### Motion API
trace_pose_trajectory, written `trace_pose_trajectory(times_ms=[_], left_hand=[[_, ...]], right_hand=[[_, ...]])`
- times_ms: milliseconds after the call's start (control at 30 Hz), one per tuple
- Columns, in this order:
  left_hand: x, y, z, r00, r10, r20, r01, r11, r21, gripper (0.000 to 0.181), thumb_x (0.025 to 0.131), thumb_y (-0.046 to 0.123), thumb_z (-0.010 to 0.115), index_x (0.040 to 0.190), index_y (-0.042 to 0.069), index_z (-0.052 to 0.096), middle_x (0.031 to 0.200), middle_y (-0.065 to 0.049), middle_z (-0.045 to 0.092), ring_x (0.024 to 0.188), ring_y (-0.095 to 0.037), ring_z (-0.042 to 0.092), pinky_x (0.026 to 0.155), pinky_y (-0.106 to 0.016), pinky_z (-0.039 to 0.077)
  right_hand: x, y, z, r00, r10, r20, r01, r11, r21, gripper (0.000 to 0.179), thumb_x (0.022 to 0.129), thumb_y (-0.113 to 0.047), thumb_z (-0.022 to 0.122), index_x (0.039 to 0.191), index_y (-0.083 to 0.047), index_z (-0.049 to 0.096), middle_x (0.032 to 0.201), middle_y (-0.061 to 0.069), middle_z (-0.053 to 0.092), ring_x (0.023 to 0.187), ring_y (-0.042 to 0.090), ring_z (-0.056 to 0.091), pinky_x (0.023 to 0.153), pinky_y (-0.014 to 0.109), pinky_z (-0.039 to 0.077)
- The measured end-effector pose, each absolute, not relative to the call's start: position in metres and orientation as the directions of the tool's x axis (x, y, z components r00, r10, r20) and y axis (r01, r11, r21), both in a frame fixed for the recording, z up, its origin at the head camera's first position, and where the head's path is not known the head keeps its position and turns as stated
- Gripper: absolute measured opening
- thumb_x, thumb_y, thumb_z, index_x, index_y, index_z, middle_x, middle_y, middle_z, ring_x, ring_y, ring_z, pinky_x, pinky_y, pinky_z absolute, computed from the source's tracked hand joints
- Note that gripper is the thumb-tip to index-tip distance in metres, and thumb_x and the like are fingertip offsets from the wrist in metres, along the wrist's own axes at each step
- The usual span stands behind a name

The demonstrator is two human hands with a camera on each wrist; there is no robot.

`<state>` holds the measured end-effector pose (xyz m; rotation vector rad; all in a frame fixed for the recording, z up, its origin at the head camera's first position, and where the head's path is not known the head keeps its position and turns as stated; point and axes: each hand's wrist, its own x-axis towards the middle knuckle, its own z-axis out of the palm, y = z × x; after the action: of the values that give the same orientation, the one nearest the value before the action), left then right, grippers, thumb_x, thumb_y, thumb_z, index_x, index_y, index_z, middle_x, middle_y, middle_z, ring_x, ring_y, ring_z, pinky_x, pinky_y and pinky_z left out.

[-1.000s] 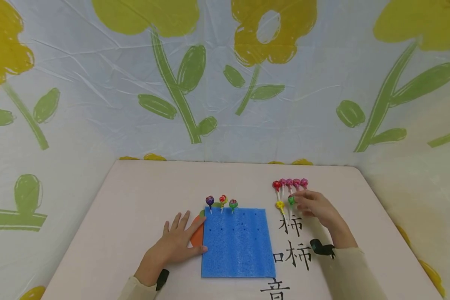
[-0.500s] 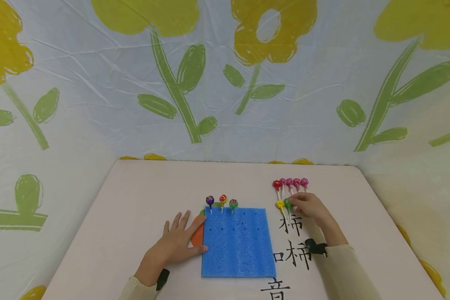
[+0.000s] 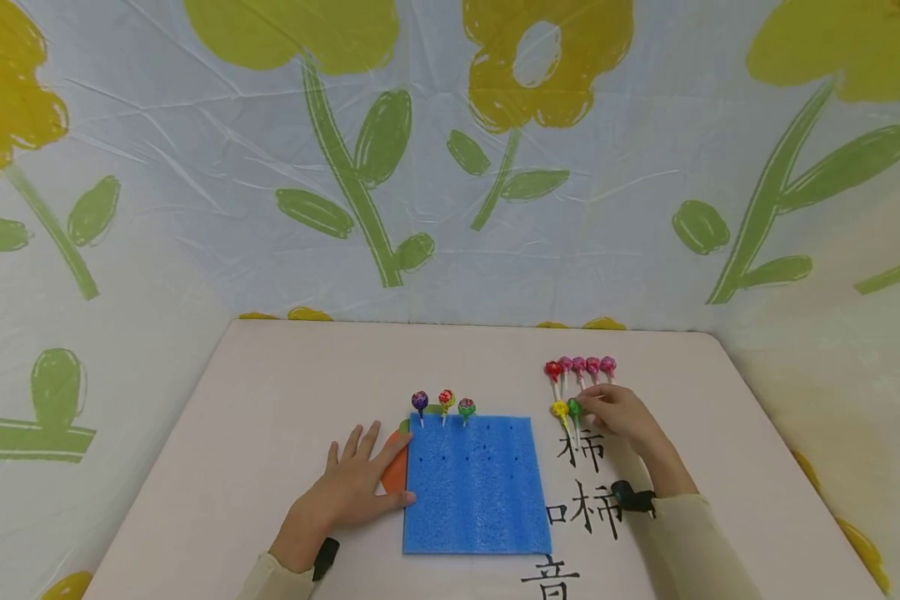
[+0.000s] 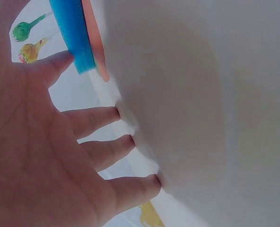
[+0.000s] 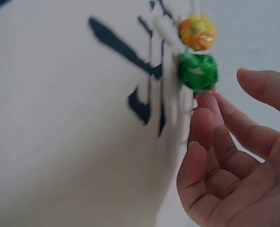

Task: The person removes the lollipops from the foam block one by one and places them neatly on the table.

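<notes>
My left hand lies spread at the left side of a blue foam board, thumb and index finger touching its edge; the other fingertips rest on the table in the left wrist view. My right hand reaches to a green lollipop lying on the table. In the right wrist view an index fingertip is right at the green wrapper, while the thumb stands apart from it. Close beside lies a yellow lollipop. Purple, red-yellow and green-red lollipops stand in the board's far edge row.
Behind the right hand lie a red lollipop and several pink lollipops in a row. Small dark holes mark the board. An orange shape shows under its left side. Black printed characters cover the table's right part.
My right hand has moved slightly left, and the green lollipop has shifted left beside the yellow one. During the last half second little differs. The left hand has stayed at the board.
</notes>
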<state>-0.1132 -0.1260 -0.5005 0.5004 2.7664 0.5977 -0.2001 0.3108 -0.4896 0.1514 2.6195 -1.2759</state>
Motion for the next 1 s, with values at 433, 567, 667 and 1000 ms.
trace_pose_trajectory(times_ms=[433, 567, 667, 1000], left_hand=[[-0.114, -0.126, -0.5, -0.905, 0.377, -0.197, 0.266, 0.863, 0.43, 0.086, 0.086, 0.068, 0.063, 0.157, 0.029, 0.034, 0.162, -0.022, 0.019, 0.147, -0.049, 0.011, 0.109, -0.075, 0.008], [-0.113, -0.126, -0.5, -0.903, 0.381, -0.2, 0.27, 0.864, 0.424, 0.086, 0.086, 0.068, 0.063, 0.157, 0.03, 0.033, 0.163, -0.021, 0.018, 0.147, -0.049, 0.01, 0.109, -0.074, 0.008], [-0.113, -0.126, -0.499, -0.901, 0.39, -0.192, 0.279, 0.858, 0.432, 0.086, 0.087, 0.068, 0.063, 0.157, 0.028, 0.034, 0.162, -0.023, 0.019, 0.147, -0.05, 0.012, 0.108, -0.075, 0.008], [-0.114, -0.127, -0.501, -0.902, 0.386, -0.195, 0.277, 0.862, 0.425, 0.086, 0.086, 0.07, 0.062, 0.157, 0.03, 0.033, 0.163, -0.023, 0.018, 0.147, -0.05, 0.01, 0.108, -0.075, 0.008]], right_hand=[[-0.191, 0.28, -0.463, -0.996, -0.089, -0.017, -0.039, 0.592, -0.805, 0.04, 0.103, -0.029, 0.058, 0.127, 0.004, 0.062, 0.113, 0.019, 0.064, 0.098, 0.035, 0.061, 0.082, 0.046, 0.053], [-0.19, 0.268, -0.461, -0.994, -0.109, -0.011, -0.053, 0.559, -0.828, 0.037, 0.102, -0.029, 0.06, 0.124, 0.001, 0.064, 0.113, 0.019, 0.064, 0.098, 0.034, 0.06, 0.079, 0.045, 0.053], [-0.188, 0.259, -0.461, -0.992, -0.123, -0.026, -0.044, 0.533, -0.845, 0.036, 0.102, -0.029, 0.061, 0.124, -0.001, 0.064, 0.114, 0.019, 0.064, 0.099, 0.037, 0.061, 0.079, 0.046, 0.054], [-0.183, 0.224, -0.464, -0.984, -0.179, 0.013, -0.097, 0.47, -0.877, 0.029, 0.1, -0.024, 0.064, 0.12, -0.002, 0.066, 0.105, 0.014, 0.066, 0.091, 0.028, 0.063, 0.079, 0.047, 0.056]])
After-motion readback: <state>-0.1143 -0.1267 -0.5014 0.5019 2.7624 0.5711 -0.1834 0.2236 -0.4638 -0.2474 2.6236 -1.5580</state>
